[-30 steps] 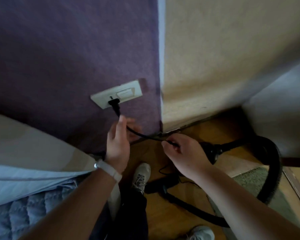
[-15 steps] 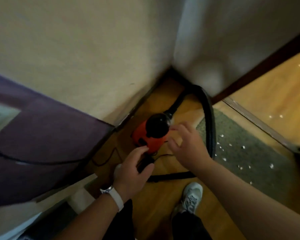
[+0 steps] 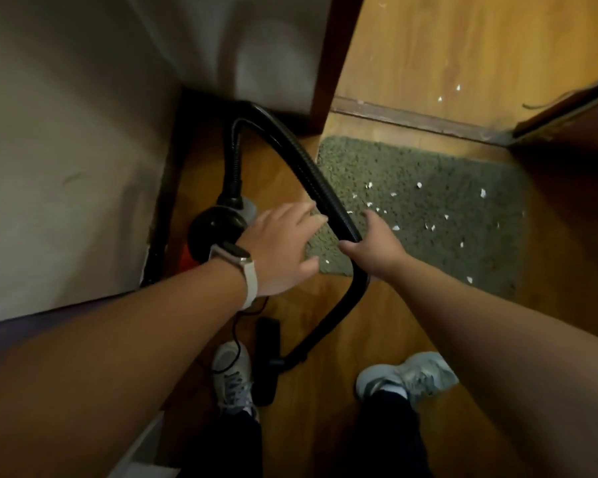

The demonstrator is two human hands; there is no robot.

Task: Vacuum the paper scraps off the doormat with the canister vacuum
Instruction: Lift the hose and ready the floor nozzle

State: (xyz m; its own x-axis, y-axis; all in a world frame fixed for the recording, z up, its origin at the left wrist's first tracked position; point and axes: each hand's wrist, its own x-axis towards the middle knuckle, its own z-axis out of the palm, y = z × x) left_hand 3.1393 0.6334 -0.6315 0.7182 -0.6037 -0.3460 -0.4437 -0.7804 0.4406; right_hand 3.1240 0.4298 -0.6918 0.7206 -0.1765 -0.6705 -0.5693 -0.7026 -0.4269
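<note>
- Two pale shoes are seen at the bottom edge, the left shoe (image 3: 230, 377) and the right shoe (image 3: 408, 376), both planted on the wooden floor (image 3: 318, 408).
- Between them, closer to the left shoe, the black floor nozzle (image 3: 266, 360) is laid flat on the floor. A thin black cord (image 3: 235, 334) is trailed just beside it and over the left shoe.
- The black hose (image 3: 311, 174) is joined to the nozzle and is carried up from it in a long arc across the near left corner of the doormat (image 3: 428, 167).
- The hose is gripped by the right hand (image 3: 373, 243), with fingers and thumb curled round it above the mat's left edge.
- The left hand (image 3: 280, 250) is held open, its fingers stretched flat and pointed toward the hose. Whether the fingertips touch the hose cannot be told. A pale-banded watch (image 3: 237, 257) is worn on that wrist.
- The canister vacuum (image 3: 214, 229) is partly covered by the left wrist. Its round black top and a patch of orange-red body are shown, set on the floor close to the wall (image 3: 66, 150), left of the mat.
- The grey-green doormat is spread on the floor just before the dark threshold (image 3: 411, 122). White paper scraps (image 3: 418, 184) are scattered over its middle and right part.
- Past the threshold, a few white flecks (image 3: 458, 87) are seen on the farther wooden boards.
</note>
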